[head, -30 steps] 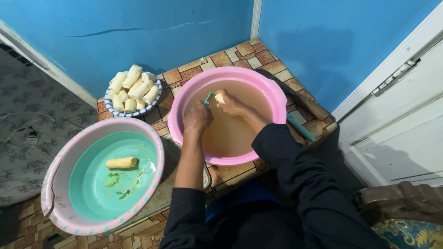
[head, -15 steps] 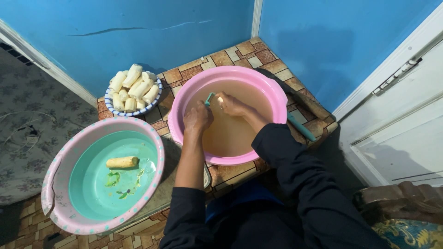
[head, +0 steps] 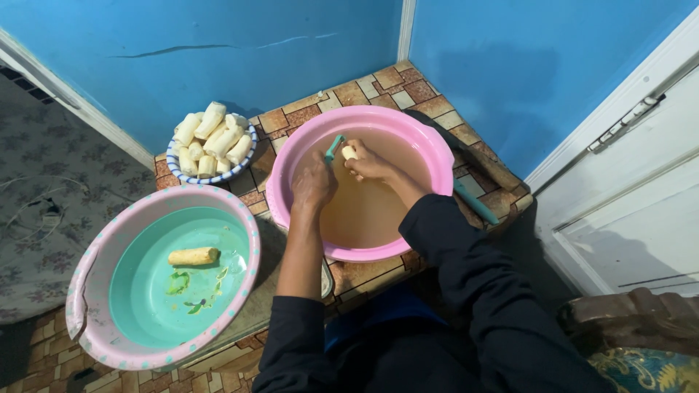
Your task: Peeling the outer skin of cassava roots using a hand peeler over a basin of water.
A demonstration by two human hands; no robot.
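A small pale peeled root piece sits pinched in the person's right hand, held just above the cloudy brown water at the far rim of the round pink plastic basin. The fingers of that hand are curled closed around the piece, so only its pale end shows. The left hand is closed too, gripping a slim teal-handled tool whose working end touches the piece; whether it is a brush or a blade is hard to make out, since the hand covers most of it. Both forearms reach in from dark sleeves, and the water hides whatever lies on the basin's bottom.

Beside the basin on the right, a second teal handle pokes out along the rim, its other end cut off by the sleeve. Behind it a long dark object lies on the patterned brown tile floor, too shadowed to identify. To the left stands a blue-and-white patterned bowl heaped with pale peeled root pieces. Nearer still, a large pink basin with a turquoise inside holds one unpeeled yellowish root and some green scraps.
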